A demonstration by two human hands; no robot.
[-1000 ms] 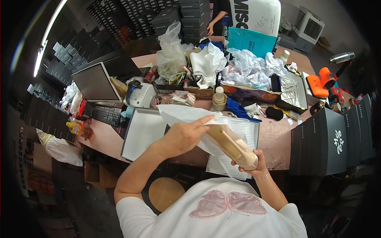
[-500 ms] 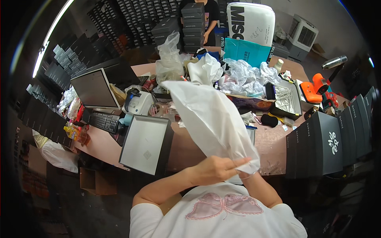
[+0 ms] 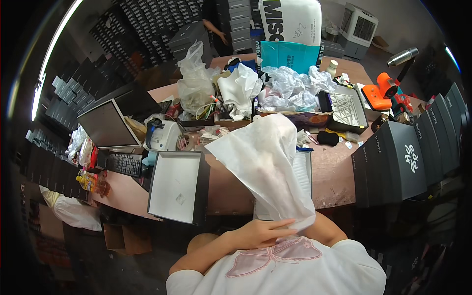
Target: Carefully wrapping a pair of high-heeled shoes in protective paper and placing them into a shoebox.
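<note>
A white cloth bag (image 3: 260, 167), thin enough to let a pinkish shape show through, stands in front of my chest. My right forearm (image 3: 328, 229) runs into its near end. The right hand is inside, and the cloth hides its fingers. My left hand (image 3: 263, 233) is at the bag's near edge, closed on the cloth with a finger stretched along it. Beneath the bag is an open box (image 3: 303, 169) with white lining, partly covered. To the left lies a dark box lid (image 3: 176, 189), its pale inside facing up.
Dark shoe boxes (image 3: 388, 162) stand at the right edge. A monitor (image 3: 109, 124), keyboard (image 3: 123, 163) and small white printer (image 3: 164, 136) are on the left. Crumpled white paper (image 3: 290, 88) and clear plastic (image 3: 196, 86) fill containers at the back. Another person's hand (image 3: 222, 37) shows behind the table.
The bag's far end has shifted right and widened, with my right arm reaching deeper inside. My left hand has moved slightly down and left. The view has shifted.
</note>
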